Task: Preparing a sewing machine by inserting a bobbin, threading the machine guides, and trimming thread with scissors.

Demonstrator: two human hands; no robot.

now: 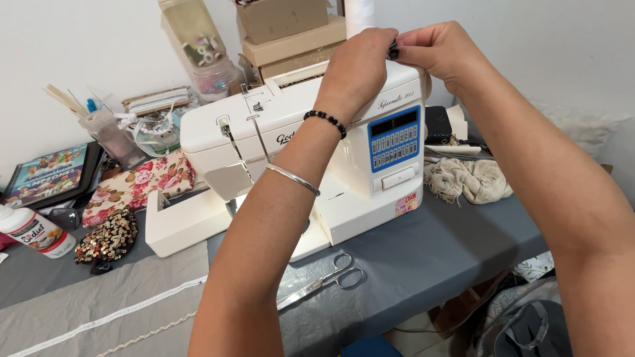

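A white sewing machine (370,165) with a blue button panel stands on a grey cloth-covered table (423,258). Both hands are raised over the machine's top right end, by a white thread spool (359,14). My left hand (357,66), with a black bead bracelet and a silver bangle on the wrist, has its fingers pinched together at the top. My right hand (436,49) meets it, fingertips pinched on something small and dark that I cannot identify. Any thread between the fingers is too fine to see.
Silver scissors (327,281) lie in front of the machine. A white measuring tape (106,320) and a cord cross the grey fabric at the lower left. A glue bottle (33,231), sequined piece (109,238), floral pouch (139,185), beige lace bundle (469,180) and boxes (291,33) surround the machine.
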